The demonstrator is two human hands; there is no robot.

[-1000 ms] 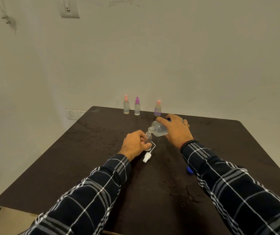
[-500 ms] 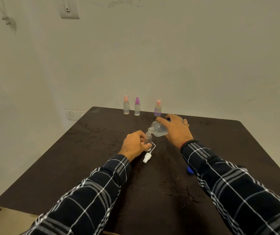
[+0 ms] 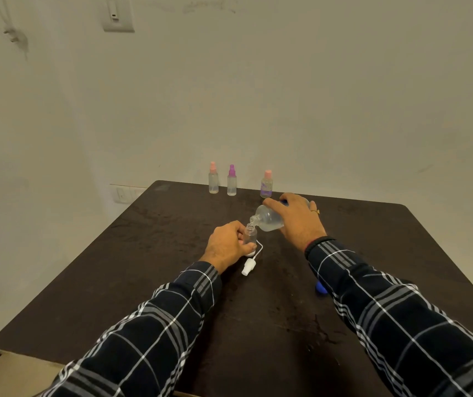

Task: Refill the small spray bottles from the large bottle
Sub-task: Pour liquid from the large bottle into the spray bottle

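Item 1: small clear plastic spray bottle (image 3: 250, 235), uncapped, upright on the dark brown table (image 3: 143, 253) near its middle. The left hand (image 3: 226, 245) grasps it from the left, fingers curled round its body.

Item 2: large clear plastic bottle (image 3: 269, 218), tilted, neck pointing left and down, its mouth just above the small bottle's opening. The right hand (image 3: 296, 220) clasps it from above.

Item 3: white spray pump with thin tube (image 3: 248, 267), lying on the table just on the near side of the left hand.

Item 4: blue cap (image 3: 320, 288), near right, partly hidden by the plaid right sleeve (image 3: 387, 319).

Item 5: three capped small bottles at the far edge, well apart from both hands: pink-capped (image 3: 213, 180), purple-capped (image 3: 231, 183), pink-capped with purple label (image 3: 266, 186).
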